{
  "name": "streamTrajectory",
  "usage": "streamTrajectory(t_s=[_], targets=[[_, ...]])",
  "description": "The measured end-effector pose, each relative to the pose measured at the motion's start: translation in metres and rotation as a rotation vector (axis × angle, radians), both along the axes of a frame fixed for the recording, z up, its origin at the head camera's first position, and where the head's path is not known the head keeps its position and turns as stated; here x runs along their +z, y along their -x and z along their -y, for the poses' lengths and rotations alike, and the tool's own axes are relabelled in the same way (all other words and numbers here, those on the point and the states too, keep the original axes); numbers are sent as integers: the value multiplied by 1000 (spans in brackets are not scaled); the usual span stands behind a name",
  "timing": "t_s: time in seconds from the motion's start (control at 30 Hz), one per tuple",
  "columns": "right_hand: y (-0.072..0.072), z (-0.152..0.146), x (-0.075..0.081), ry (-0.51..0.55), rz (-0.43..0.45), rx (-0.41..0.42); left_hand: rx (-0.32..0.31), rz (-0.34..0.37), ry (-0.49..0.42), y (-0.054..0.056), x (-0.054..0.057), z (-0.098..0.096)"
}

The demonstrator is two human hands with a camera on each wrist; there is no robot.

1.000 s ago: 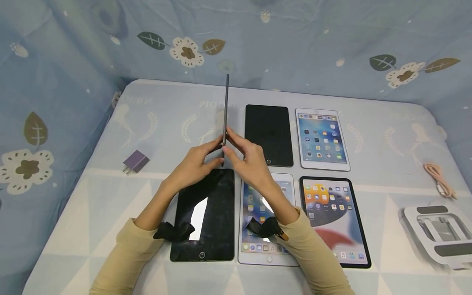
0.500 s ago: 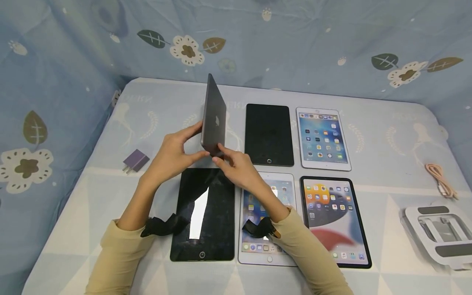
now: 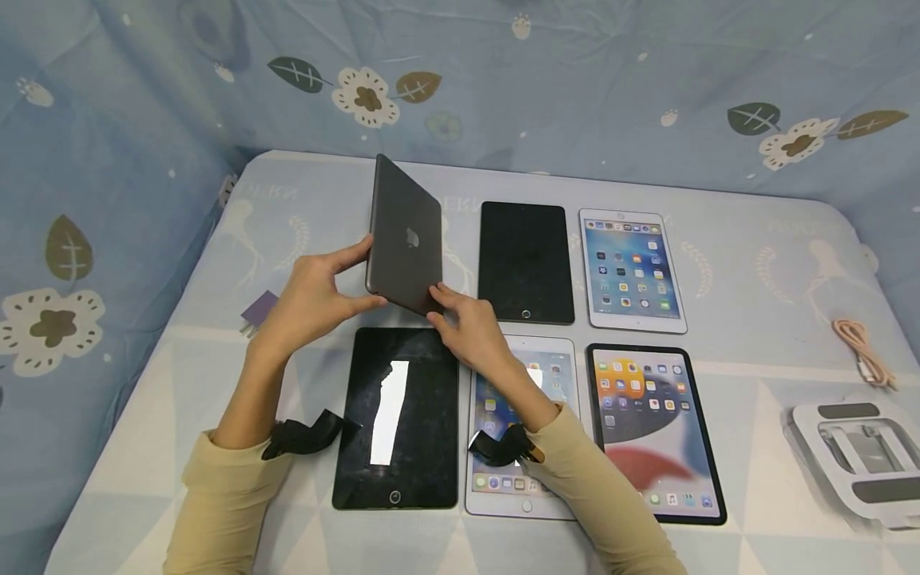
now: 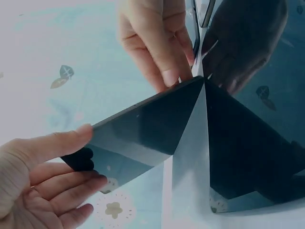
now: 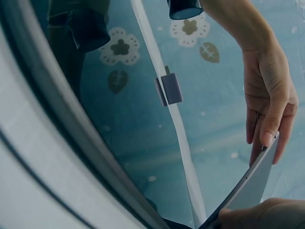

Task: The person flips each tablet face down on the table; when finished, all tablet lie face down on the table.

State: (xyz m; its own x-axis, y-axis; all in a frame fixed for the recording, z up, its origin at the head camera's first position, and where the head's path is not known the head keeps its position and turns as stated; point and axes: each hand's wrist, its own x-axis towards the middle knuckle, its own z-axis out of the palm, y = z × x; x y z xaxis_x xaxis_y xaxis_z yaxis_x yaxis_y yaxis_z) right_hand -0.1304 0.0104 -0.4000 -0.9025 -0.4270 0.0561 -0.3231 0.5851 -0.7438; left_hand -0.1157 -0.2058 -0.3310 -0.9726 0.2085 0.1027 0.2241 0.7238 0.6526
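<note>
A grey tablet [image 3: 406,239] with an apple logo on its back stands tilted over the table, back towards me. My left hand [image 3: 309,303] pinches its left edge, thumb on one side and fingers on the other. At its lower right corner, my right hand [image 3: 470,323] grips it between thumb and fingers. In the left wrist view the tablet's dark glossy face [image 4: 147,124] shows reflections. Just below lies a black-screened tablet [image 3: 395,431] with a round home button. A white tablet [image 3: 527,506] is partly covered by my right forearm.
Behind are a black tablet [image 3: 526,263] and a white tablet with lit-looking icons [image 3: 632,267]. A black-rimmed tablet [image 3: 654,431] lies front right. A purple charger plug [image 3: 260,307] is partly behind my left hand. Far right: coiled cable [image 3: 862,351] and white-grey folding stand [image 3: 862,479].
The held tablet has turned from edge-on to showing its grey back. My left hand has moved left and now overlaps the charger plug; my right hand has stayed near the lower corner.
</note>
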Motion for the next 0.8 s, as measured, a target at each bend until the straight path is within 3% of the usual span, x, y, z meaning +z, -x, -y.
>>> streamTrajectory(t_s=[0.23, 0.37, 0.6, 0.8], targets=[[2, 0, -3, -19, -45, -14, 1, 136, 152, 0, 5, 6], [3, 0, -4, -67, -86, -35, -12, 158, 198, 2, -1, 9], [4, -1, -5, -113, -151, -65, -23, 175, 235, 8, -11, 8], [5, -2, -3, -190, -196, -65, -7, 241, 203, 12, -22, 7]])
